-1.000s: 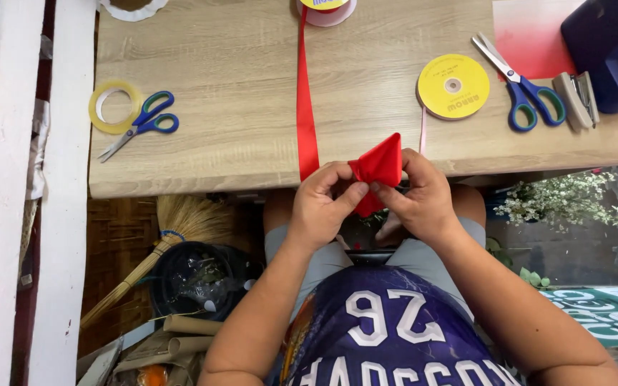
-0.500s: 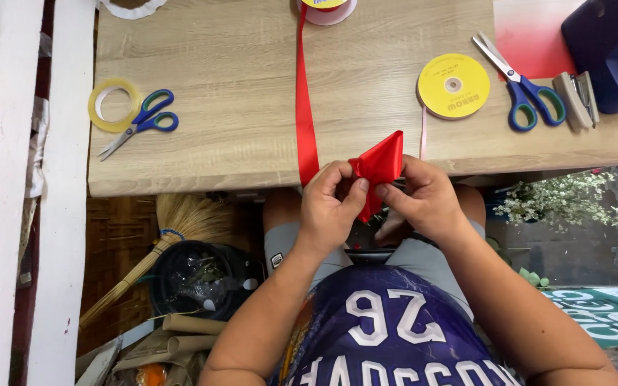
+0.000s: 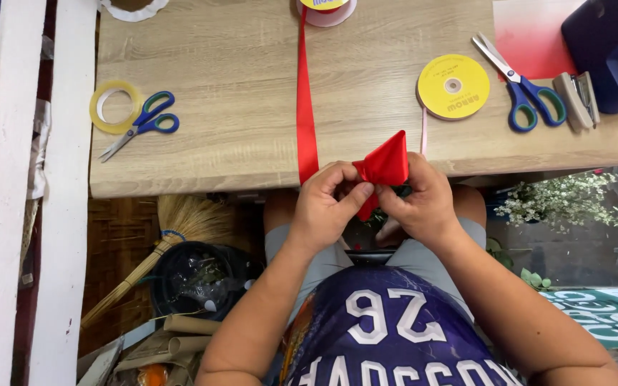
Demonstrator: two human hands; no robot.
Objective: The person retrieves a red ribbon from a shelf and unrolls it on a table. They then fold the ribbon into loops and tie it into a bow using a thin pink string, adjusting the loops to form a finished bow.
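Both hands pinch the folded red ribbon between them at the table edge, left hand low, right hand beside it, so I think it helps to keep the fold squeezed tight and the point sharp.

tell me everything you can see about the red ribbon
The red ribbon is a flat, glossy, satin-looking band. It runs straight down the wooden table from a spool at the far edge and drops over the near edge. Its end is folded into a pointed triangle, tip up, held above the lap just off the table edge. The left hand and the right hand pinch the fold's lower part between fingertips, hiding its base.
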